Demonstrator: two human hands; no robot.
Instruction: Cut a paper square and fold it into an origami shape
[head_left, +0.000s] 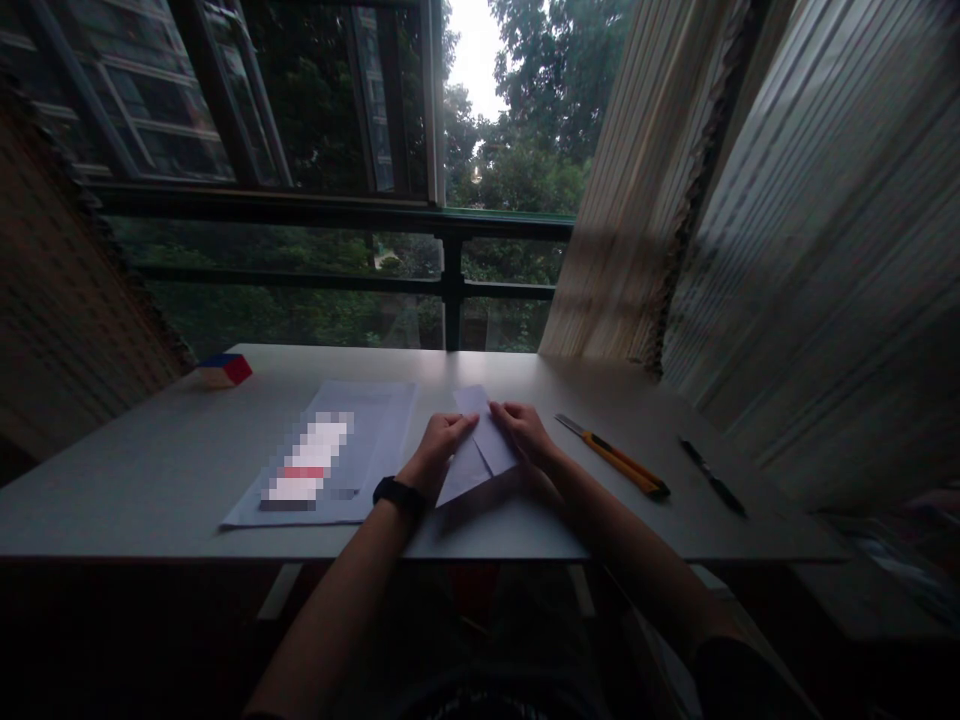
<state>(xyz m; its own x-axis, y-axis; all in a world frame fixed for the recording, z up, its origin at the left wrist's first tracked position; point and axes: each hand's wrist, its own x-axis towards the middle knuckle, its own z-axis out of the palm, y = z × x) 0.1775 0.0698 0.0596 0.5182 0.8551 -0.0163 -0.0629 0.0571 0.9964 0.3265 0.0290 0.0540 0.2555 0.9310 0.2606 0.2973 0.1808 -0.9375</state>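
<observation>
Folded paper (491,440), narrow end and long axis toward window (436,130); left fingers (459,422), right fingers (505,411) pinched closed on opposite sides

Curtains (624,200) flank the window (437,110) (leafy trees (551,110) outside).

1. Pixel blocks (307,465) hide print on the left sheet (386,420).
2. The left hand (441,444) and right hand (526,434) partly cover the paper (493,442).
3. The right curtain (840,230) is cut off.
4. Pen (711,475): markings too small to read.
</observation>
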